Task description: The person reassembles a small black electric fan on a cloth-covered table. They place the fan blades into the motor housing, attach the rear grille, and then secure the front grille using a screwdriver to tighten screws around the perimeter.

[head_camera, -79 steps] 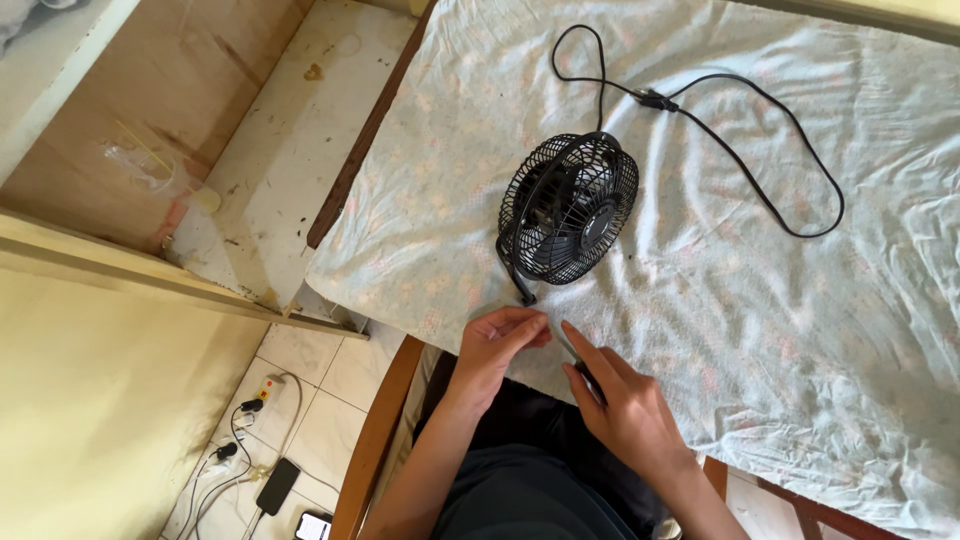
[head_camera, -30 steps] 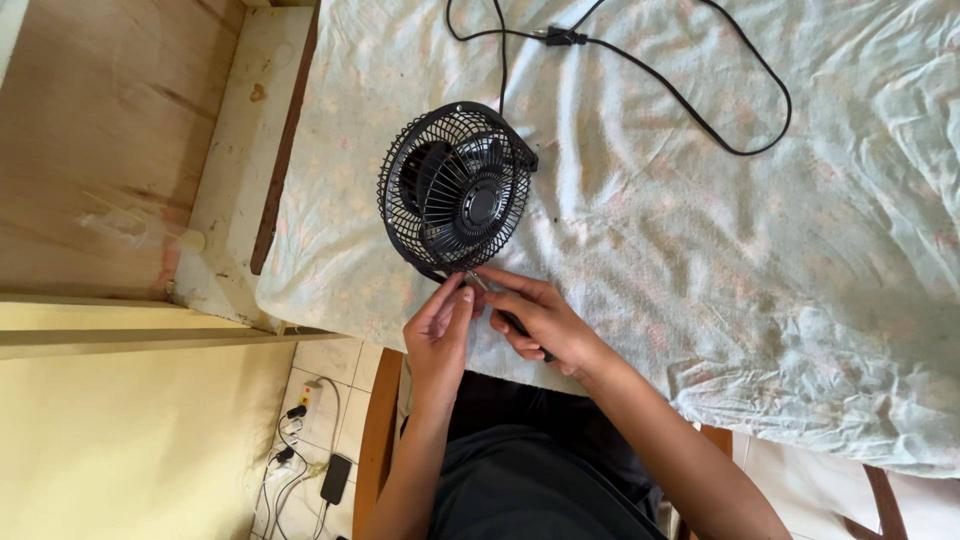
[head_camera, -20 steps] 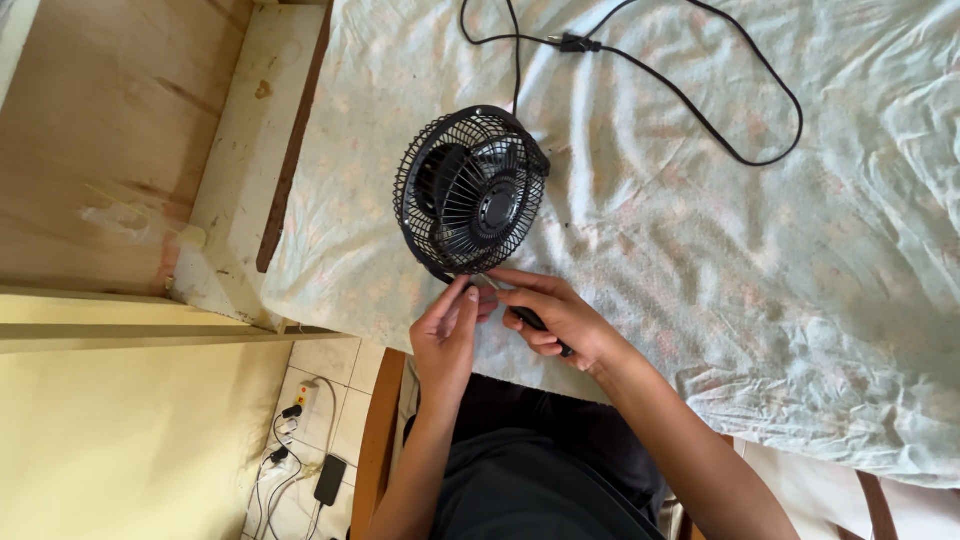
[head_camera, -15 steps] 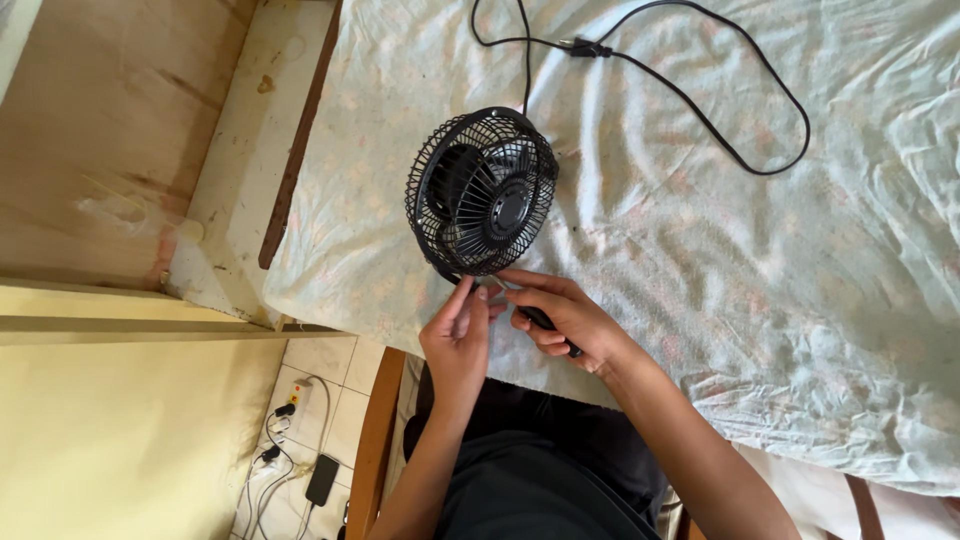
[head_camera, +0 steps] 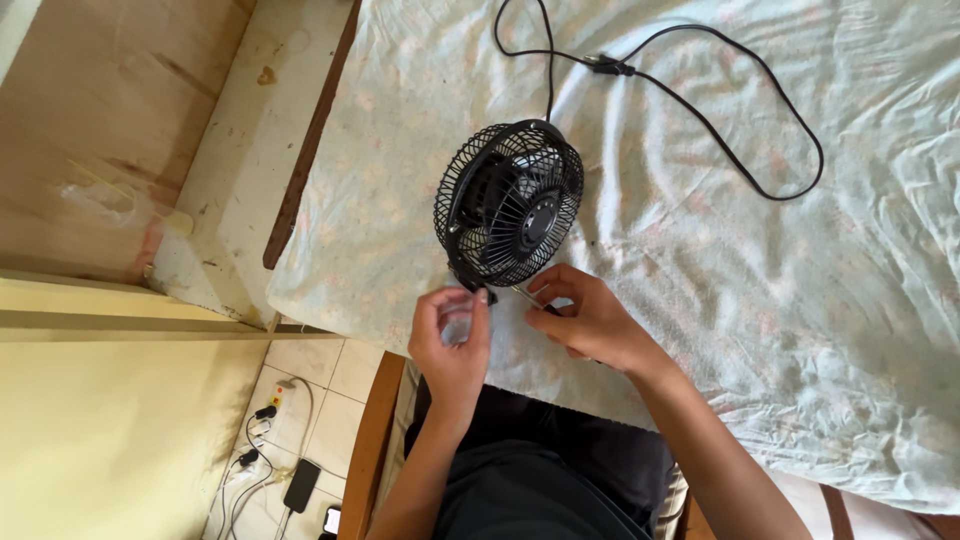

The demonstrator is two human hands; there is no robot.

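Small black fan (head_camera: 510, 205) stands on pale floral cloth (head_camera: 780, 300) over bench. Left hand (head_camera: 452, 340) just below fan base — grip curled, pinching something too small to tell. Right hand (head_camera: 590, 320) beside it — grip pinching thin screwdriver (head_camera: 528, 298). Black cord (head_camera: 700, 110) loops beyond fan.

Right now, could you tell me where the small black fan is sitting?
In the head view the small black fan stands mid-frame on the pale cloth-covered table, just beyond the left hand and right hand, its black cord looping away rightward.
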